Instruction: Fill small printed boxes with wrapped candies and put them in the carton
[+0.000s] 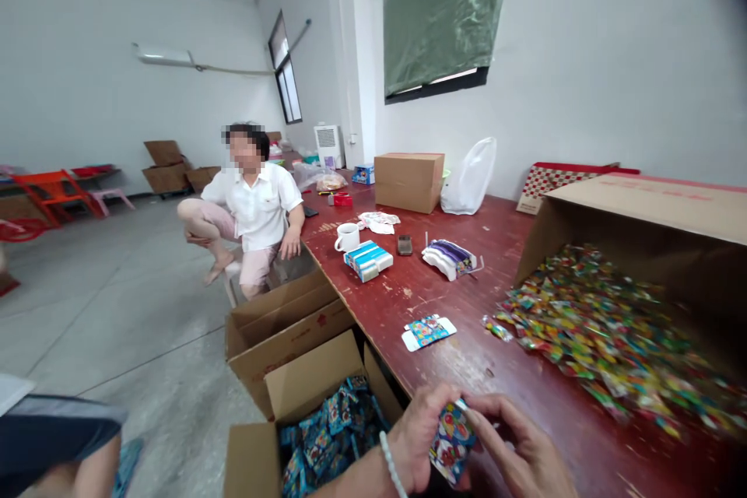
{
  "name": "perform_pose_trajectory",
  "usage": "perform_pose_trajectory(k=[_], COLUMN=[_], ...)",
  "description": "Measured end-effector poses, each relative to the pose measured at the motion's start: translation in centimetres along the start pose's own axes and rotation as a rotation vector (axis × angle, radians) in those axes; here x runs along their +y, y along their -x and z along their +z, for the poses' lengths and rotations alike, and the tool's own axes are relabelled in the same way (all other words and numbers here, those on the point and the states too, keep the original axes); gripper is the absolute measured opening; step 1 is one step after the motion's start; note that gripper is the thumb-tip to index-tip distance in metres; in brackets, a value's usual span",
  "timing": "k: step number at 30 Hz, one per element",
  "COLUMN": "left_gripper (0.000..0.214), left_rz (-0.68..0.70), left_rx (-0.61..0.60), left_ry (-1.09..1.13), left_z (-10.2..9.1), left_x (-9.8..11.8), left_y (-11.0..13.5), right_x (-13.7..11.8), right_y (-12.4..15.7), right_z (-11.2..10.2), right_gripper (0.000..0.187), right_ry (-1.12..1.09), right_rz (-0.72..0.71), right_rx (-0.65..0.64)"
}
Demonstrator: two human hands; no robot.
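1. Box [452, 442], small, colourful print, is up btwn both hands at the table's [385, 303] near edge.
2. L hand [415, 432] grasps it from the left, bead bracelet [390, 463] on wrist; R hand [517, 443] pinches its top edge, thumb on top, hiding part of that side.
3. Just beyond: flat-lying carton [429, 333], similar print, white end flaps out.
4. R side: big cardboard box [654, 198] on its side, wrapped sweets [583, 319] spilling out; it takes up much of the R side.
5. Below, L of table: lidless carton [248, 451] w/ blue packets [327, 428], partly blocked by L forearm; another carton [292, 331] just behind.
6. Farther along tabletop: blue-white box [367, 261], mug [348, 237] nr it, small dark device [405, 245], purple-white pack [448, 258], crumpled white stuff [379, 222].
7. Nr wall: brown carton [408, 183], white plastic bag [470, 177] beside it.
8. Bkgd: person in white shirt [260, 202] seated by table; 2nd person's dark clothing [52, 436], lower L, partly cut off.
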State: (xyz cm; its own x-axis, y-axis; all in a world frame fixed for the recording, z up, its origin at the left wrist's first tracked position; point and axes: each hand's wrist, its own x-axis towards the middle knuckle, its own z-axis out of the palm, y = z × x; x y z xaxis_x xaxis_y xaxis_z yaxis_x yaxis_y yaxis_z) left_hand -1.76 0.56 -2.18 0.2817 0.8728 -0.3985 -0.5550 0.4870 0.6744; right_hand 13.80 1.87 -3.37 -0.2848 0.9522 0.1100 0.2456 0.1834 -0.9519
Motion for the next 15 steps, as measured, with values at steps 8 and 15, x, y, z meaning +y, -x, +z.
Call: perform_pose_trajectory(k=[8, 15], left_gripper=[0.069, 0.073], left_rz=[0.075, 0.114], left_rx=[-0.087, -0.129], left_ry=[-0.193, -0.287], left_z=[0.4, 0.5], left_x=[-0.1, 0.6], left_y=[0.7, 0.9], right_x=[-3.2, -1.9], right_y=[0.1, -0.3], right_z=[0.6, 0.1], right_gripper=[0.033, 0.036], right_ry=[-0.382, -0.424], right_rz=[0.277, 0.361], right_rx=[0.121, 0.058])
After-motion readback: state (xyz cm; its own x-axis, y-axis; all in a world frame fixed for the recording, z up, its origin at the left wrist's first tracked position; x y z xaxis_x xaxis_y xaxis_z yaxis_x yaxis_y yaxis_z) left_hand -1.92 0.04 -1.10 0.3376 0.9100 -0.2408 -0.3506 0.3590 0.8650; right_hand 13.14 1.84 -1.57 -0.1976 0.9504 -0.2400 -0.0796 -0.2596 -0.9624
